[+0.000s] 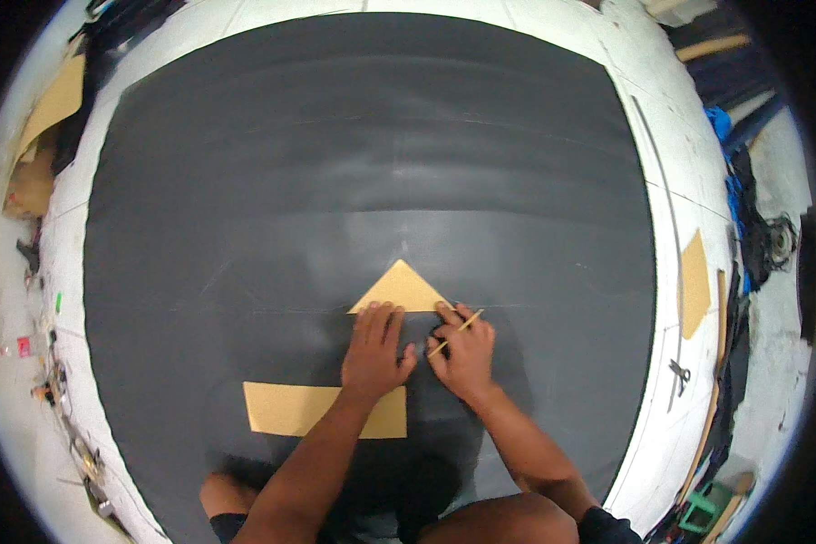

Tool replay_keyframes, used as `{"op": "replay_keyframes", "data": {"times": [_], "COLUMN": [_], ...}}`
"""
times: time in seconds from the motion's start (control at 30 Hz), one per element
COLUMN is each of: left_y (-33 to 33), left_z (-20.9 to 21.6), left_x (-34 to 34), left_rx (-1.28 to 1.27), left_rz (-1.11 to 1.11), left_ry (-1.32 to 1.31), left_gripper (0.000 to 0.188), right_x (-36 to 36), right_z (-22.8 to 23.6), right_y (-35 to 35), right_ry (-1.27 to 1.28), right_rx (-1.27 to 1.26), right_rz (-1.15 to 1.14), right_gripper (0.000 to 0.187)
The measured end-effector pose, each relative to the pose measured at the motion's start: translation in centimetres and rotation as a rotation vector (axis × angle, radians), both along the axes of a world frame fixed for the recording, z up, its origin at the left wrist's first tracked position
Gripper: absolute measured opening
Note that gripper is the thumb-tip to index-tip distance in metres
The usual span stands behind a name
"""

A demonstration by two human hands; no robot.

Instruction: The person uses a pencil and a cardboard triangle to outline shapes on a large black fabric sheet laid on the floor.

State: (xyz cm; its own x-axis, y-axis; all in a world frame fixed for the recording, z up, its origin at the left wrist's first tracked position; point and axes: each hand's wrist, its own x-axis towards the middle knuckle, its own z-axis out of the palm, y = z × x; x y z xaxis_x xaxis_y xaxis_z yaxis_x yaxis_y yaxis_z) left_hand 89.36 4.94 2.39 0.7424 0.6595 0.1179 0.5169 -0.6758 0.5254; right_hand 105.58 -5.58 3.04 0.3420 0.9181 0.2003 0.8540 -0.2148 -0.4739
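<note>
A tan triangular piece of card-like sheet [403, 286] lies on a large black sheet [317, 181], its point facing away from me. My left hand [374, 354] lies flat with fingers stretched, the fingertips pressing on the triangle's near edge. At the triangle's right corner, my right hand [465, 354] is closed around a thin yellow stick [470, 321] that slants across its fingers. One of its fingertips touches that corner. Partly beneath my left forearm is a tan rectangular piece [290, 408] of the same material.
Pale tiled floor [648, 145] borders the black sheet. To the right lie a long thin rod [666, 195], dark scissors [680, 374], another tan piece [694, 286] and a green plastic object [705, 508]. Small scattered items and a brown box [30, 184] are along the left.
</note>
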Motion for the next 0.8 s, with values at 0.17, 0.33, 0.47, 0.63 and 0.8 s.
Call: {"op": "replay_keyframes", "data": {"times": [0.17,0.33,0.47,0.63,0.8], "left_y": [0.0,-0.4,-0.3,-0.3,-0.4], "left_z": [-0.9,-0.3,-0.4,-0.7,-0.2], "left_x": [-0.6,0.1,-0.5,-0.4,-0.4], "left_rx": [0.016,0.008,0.042,0.037,-0.028], "left_rz": [-0.009,-0.010,0.010,0.001,0.019], "left_ry": [-0.004,-0.065,0.011,0.079,0.100], "left_gripper": [0.063,0.064,0.062,0.059,0.056], "right_x": [-1.4,0.6,2.6,11.2,17.0], "right_z": [0.7,-0.3,0.3,0.2,0.9], "right_y": [1.5,0.3,-0.8,-5.2,-7.7], "right_ry": [-0.115,-0.040,-0.092,-0.282,-0.142], "right_rx": [0.002,-0.027,-0.050,-0.098,0.019], "right_rz": [0.038,0.063,0.028,-0.314,-0.584], "right_gripper": [0.017,0.022,0.025,0.039,0.041]}}
